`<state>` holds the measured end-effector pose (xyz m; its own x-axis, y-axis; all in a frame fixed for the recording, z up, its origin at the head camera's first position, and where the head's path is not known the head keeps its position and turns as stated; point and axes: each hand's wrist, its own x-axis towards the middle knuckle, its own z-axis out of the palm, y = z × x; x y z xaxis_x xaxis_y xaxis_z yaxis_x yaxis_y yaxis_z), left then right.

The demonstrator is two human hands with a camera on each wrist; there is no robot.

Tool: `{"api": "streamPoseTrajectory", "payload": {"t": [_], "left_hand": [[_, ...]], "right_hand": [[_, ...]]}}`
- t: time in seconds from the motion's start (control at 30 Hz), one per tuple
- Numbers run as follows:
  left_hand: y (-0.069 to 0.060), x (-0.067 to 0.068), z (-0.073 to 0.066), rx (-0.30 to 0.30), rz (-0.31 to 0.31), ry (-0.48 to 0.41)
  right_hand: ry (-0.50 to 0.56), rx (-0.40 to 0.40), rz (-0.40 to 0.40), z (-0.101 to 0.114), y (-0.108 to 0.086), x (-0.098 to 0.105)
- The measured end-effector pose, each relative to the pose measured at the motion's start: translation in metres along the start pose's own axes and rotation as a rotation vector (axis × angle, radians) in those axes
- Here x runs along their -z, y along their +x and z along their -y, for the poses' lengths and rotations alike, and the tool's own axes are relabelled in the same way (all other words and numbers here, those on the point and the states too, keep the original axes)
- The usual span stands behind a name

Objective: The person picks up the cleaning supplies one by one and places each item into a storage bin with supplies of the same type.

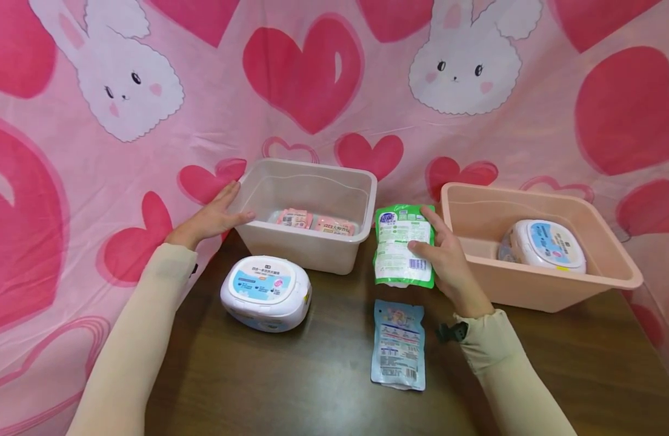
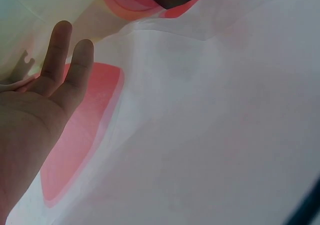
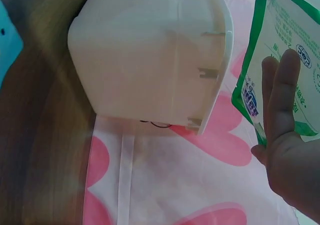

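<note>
Pale sleeves (image 1: 149, 303) come in from the near edge over a dark wood-grain tabletop (image 1: 307, 381). A blue pouch (image 1: 398, 345) lies flat there, text side up, stable without support; beyond and left of it, a white tub (image 1: 266, 293) rests on its own base. The right hand (image 1: 451, 266) pinches a green pouch (image 1: 404, 254) by its side, thumb in front and fingers behind, probably to keep the soft pack from folding; it hangs between the two bins. The left hand (image 1: 211, 215) spreads its fingers wide at the corner of the grey bin (image 1: 302, 248), thumb over the rim, apparently to steady it. That bin holds pink packets (image 1: 334, 226); the peach bin (image 1: 525, 287) holds a second tub (image 1: 549, 245), leaning. Behind hangs pink cloth (image 1: 389, 91) printed with hearts and rabbits.
</note>
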<state>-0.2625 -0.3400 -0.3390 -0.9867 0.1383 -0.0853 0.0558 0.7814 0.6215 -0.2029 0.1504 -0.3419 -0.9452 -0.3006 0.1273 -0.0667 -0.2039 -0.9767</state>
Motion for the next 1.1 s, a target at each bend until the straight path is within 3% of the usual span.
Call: {"api": "streamPoseTrajectory", "payload": {"t": [0.47,0.9,1.1], "left_hand": [[-0.002,0.000,-0.003,0.010,-0.005,-0.016],[0.001,-0.001,0.001,0.010,-0.008,-0.006],[0.002,-0.001,0.003,0.004,-0.014,-0.004]], "right_hand": [[0.071,-0.011,-0.038,-0.004,0.038,-0.016],[0.097,-0.146,-0.124,-0.012,0.062,-0.017],[0.099,-0.151,-0.126,-0.015,0.075,-0.019]]}}
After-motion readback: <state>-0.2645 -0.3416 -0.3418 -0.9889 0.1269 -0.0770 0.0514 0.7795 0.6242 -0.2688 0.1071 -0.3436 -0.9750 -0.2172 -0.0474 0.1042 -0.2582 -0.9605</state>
